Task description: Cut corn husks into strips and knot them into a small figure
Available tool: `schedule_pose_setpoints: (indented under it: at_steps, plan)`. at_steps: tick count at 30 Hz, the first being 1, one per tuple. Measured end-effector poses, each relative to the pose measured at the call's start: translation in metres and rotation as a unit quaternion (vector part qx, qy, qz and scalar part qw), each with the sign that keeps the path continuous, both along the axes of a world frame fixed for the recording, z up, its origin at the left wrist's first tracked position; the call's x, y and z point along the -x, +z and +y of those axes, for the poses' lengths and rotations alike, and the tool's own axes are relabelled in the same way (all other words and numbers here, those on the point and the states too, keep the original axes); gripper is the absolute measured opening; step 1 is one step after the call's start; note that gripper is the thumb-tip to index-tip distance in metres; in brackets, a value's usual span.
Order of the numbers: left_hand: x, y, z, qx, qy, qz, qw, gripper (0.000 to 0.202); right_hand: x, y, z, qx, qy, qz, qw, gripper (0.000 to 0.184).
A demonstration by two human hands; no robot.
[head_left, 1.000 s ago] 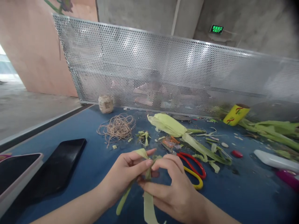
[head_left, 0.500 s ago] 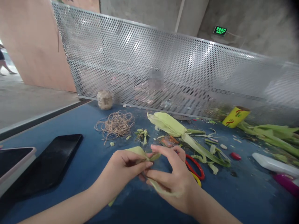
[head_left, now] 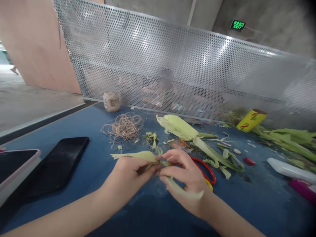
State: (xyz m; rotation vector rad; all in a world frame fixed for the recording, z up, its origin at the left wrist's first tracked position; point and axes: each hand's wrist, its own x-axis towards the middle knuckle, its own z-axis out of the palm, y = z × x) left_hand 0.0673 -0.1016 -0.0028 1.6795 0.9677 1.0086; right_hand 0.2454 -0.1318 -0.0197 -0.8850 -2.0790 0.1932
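Observation:
My left hand (head_left: pixel 134 172) pinches a pale green corn husk strip (head_left: pixel 137 154) whose flat end sticks out to the left above the knuckles. Close against it, my right hand (head_left: pixel 184 174) has its fingers closed on the same husk, and a curled pale strip (head_left: pixel 184 191) hangs across its palm. The fingertips of both hands meet where the husk is bunched. Just beyond them lies a small knotted husk piece (head_left: pixel 153 140). Behind my right hand, scissors with red and yellow handles (head_left: pixel 209 174) are partly covered. A husk-wrapped corn ear (head_left: pixel 179 127) rests farther back.
Tangled brown twine (head_left: pixel 125 127) and a wrapped twine ball (head_left: pixel 111 102) lie at the back left. Two phones (head_left: pixel 59 164) are on the left. A yellow roll (head_left: pixel 251 120), loose husks (head_left: pixel 288 140) and a white tool (head_left: pixel 288 169) sit right. A perforated metal screen (head_left: pixel 148 49) borders the table.
Both hands have turned slightly with the husk, and its left end now points out flat to the left. The curled strip has swung outward over my right palm. The view has shifted slightly.

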Motion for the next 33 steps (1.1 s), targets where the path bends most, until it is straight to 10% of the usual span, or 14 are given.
schedule_pose_setpoints:
  at_steps: [16, 27, 33]
  plan:
    - [-0.012, 0.014, -0.009, 0.130, -0.103, -0.111, 0.980, 0.013, -0.014, 0.077, 0.000, 0.168, -0.058, -0.065, 0.982, 0.011]
    - [0.012, 0.054, 0.002, 0.055, -0.117, 0.046, 0.991, 0.007, 0.010, 0.068, 0.010, 0.188, -0.061, 0.081, 0.977, 0.010]
    - [0.002, 0.040, 0.004, 0.145, -0.096, -0.040, 0.984, 0.005, 0.008, 0.051, 0.010, 0.148, -0.113, 0.104, 0.977, 0.009]
